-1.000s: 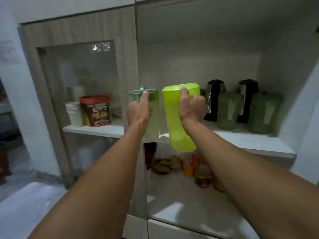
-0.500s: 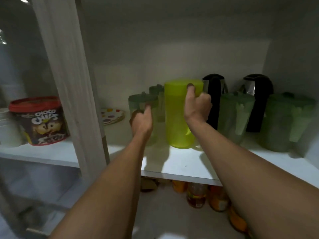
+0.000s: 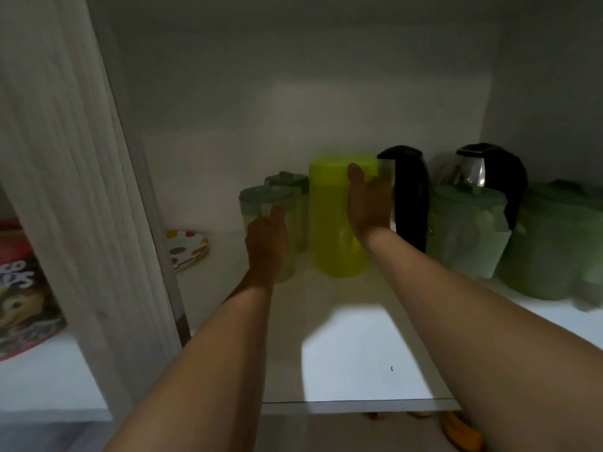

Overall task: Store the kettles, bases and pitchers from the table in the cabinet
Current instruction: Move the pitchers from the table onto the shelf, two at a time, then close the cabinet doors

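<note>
A lime-green pitcher (image 3: 329, 220) stands upright deep on the white cabinet shelf (image 3: 359, 360). My right hand (image 3: 368, 207) wraps its right side near the top. To its left a pale green lidded pitcher (image 3: 261, 200) rests on the shelf with my left hand (image 3: 266, 246) gripping its front. A second pale green pitcher (image 3: 292, 187) stands just behind it. Two black kettles (image 3: 409, 197) (image 3: 489, 171) line the back wall at the right, with two more green pitchers (image 3: 463, 230) (image 3: 554, 243) in front of them.
A wooden cabinet post (image 3: 71, 197) rises at the left. Left of it sits a red-lidded cereal tub (image 3: 23, 288). A polka-dot plate (image 3: 186, 247) lies at the shelf's back left. Orange items (image 3: 460, 433) show on the level below.
Both hands have pushed the two pitchers further back onto the shelf, and my view has moved closer into the cabinet. The lime pitcher now stands beside the left kettle.
</note>
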